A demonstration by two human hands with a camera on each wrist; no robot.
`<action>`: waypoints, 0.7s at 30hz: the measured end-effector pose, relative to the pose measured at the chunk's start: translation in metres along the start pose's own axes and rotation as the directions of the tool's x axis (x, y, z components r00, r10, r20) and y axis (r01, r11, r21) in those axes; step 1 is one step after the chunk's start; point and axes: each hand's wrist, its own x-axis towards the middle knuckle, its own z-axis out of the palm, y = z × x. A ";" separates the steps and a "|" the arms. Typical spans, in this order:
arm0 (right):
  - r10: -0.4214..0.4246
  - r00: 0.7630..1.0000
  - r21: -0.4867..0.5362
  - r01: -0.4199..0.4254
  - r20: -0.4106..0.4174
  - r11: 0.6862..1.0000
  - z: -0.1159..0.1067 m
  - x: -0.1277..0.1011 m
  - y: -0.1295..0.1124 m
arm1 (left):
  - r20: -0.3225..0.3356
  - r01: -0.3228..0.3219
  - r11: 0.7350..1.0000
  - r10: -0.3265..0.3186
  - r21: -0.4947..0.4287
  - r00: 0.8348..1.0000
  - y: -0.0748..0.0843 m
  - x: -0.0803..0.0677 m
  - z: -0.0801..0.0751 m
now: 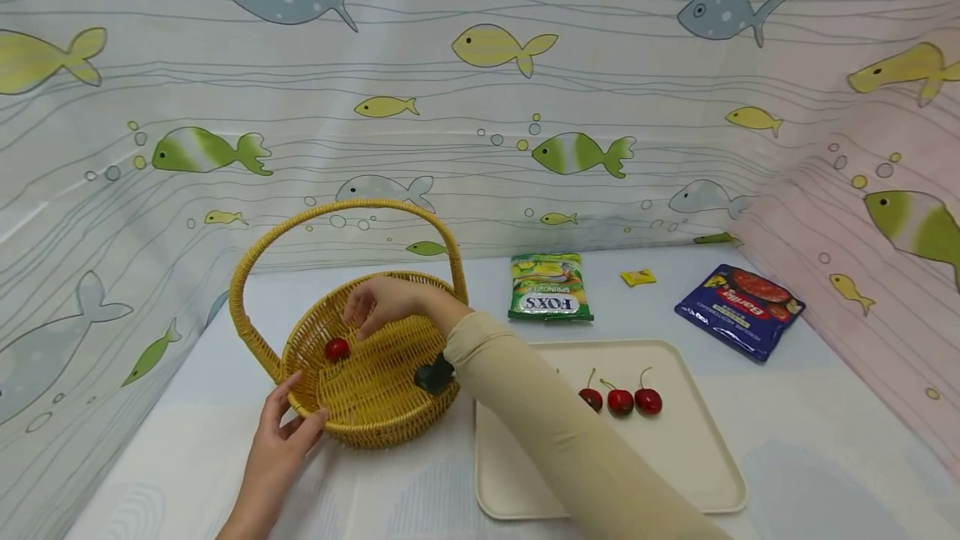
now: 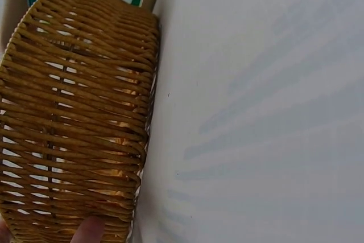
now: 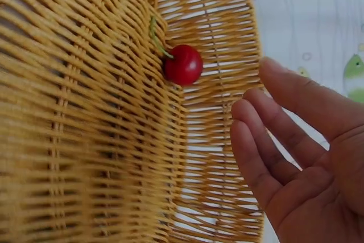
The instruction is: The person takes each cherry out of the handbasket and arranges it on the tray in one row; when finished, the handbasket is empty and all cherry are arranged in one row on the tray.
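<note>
A yellow woven basket (image 1: 375, 394) with a tall arched handle stands left of centre. One red cherry (image 1: 337, 349) lies inside it against the far left wall; its green stem shows in the right wrist view. Over the basket hovers my right hand (image 1: 386, 304), its fingers loosely bent and holding nothing, apart from the cherry (image 3: 183, 65). My left hand (image 1: 279, 444) touches the basket's front left rim with thumb and fingers spread. A fingertip (image 2: 90, 230) rests against the outer weave in the left wrist view.
Right of the basket, a cream tray (image 1: 675, 465) bears several cherries (image 1: 620, 402), partly hidden by my right sleeve. Behind it lie a green FOX'S sweets bag (image 1: 551, 286), a small yellow packet (image 1: 638, 277) and a blue Barilla pouch (image 1: 742, 311). Fish-printed cloth walls enclose the table.
</note>
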 end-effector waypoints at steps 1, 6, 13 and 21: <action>0.006 1.000 0.007 -0.006 0.005 1.000 0.001 0.002 0.001 | 0.000 0.002 1.000 -0.002 -0.005 1.000 0.000 0.000 0.000; 0.018 0.999 0.014 -0.018 0.041 1.000 0.008 0.011 0.005 | 0.018 0.009 1.000 -0.008 -0.019 1.000 0.002 -0.001 -0.001; 0.011 0.996 -0.029 -0.008 0.087 1.000 0.017 0.019 0.009 | 0.018 0.018 1.000 -0.018 -0.006 1.000 0.003 -0.005 0.000; 0.006 0.995 -0.059 0.000 0.104 0.998 0.025 0.026 0.012 | 0.015 0.011 1.000 -0.011 0.005 1.000 0.004 -0.007 -0.002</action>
